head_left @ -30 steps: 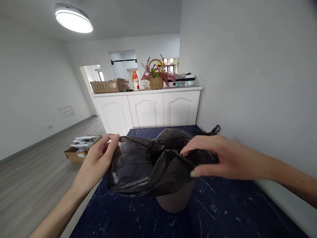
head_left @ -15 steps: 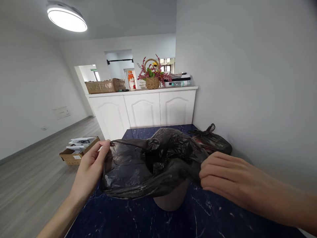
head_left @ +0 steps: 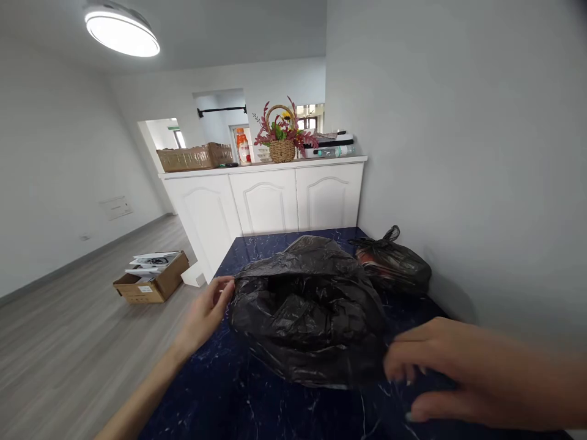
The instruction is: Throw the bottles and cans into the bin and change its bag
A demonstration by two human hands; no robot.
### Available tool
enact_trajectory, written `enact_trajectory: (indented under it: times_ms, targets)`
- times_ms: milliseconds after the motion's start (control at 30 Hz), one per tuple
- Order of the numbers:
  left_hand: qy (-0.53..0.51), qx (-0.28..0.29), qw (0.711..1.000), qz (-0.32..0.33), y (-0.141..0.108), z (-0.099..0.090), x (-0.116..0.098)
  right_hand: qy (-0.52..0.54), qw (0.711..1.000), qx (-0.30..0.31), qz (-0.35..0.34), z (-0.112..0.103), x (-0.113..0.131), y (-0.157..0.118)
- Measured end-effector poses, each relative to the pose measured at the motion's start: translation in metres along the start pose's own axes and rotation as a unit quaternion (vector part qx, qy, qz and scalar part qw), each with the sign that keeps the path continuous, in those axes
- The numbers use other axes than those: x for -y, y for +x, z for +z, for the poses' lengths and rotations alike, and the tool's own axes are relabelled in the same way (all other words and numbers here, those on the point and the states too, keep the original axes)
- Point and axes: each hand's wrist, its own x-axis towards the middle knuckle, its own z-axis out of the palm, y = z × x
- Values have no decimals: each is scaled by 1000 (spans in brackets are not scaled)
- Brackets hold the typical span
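A thin black plastic bag (head_left: 316, 360) spreads over the dark blue marbled table (head_left: 206, 391), its mouth open upward and its edges draped outward. The bag hides whatever stands beneath it. At the bag's left edge, my left hand (head_left: 208, 311) pinches the rim between thumb and fingers. My right hand (head_left: 440, 366), blurred by motion, is just beyond the bag's right edge with thumb and fingers apart and nothing between them. Behind it, a knotted black bag (head_left: 394, 263) with reddish contents lies near the wall.
A cardboard box (head_left: 160, 284) of white items stands on the floor at left, beside a small white box (head_left: 193, 275). Beyond the table, a white cabinet (head_left: 263, 201) bears a flower basket (head_left: 282, 151), an orange-capped bottle (head_left: 243, 148) and a long carton (head_left: 188, 159). A wall rises at right.
My left hand has moved right with the bag's rim. My right hand has let go of the bag and opened, moving slightly right and down. The bag's sides have dropped, covering the grey container beneath.
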Motion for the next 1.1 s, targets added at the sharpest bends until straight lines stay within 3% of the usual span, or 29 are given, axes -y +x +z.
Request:
enact_trajectory:
  times_ms: [33,100,167,233,300,400,633,733,800,900,967,1100]
  targets:
    - [-1,-15,1000,13,1,-4,-8,43,999,7,24,-12,4,0]
    - [-16,-17,999,33,4,-12,-29,76,992,-49,84,-29,5,7]
    - [-32,18,998,55,8,-15,-50,58,975,-157,148,-31,-3,23]
    - [-29,66,994,84,14,-13,-64,47,957,-220,182,-22,-16,42]
    - [-8,93,989,111,21,-6,-70,87,950,-218,206,-9,-30,58]
    - [20,79,988,128,32,3,-70,164,933,-201,247,5,-44,72]
    - [-28,24,994,103,67,17,-77,256,894,-251,268,4,-52,80]
    - [-59,13,992,108,86,28,-83,221,911,-242,250,3,-50,86]
    - [-68,15,992,103,100,37,-84,193,928,-204,244,4,-52,90]
    - [-61,34,993,91,116,48,-79,243,927,-151,243,4,-62,94]
    - [-53,56,993,88,125,54,-72,316,902,-147,256,4,-71,96]
    - [-42,120,989,78,129,65,-54,478,822,-136,279,13,-87,99]
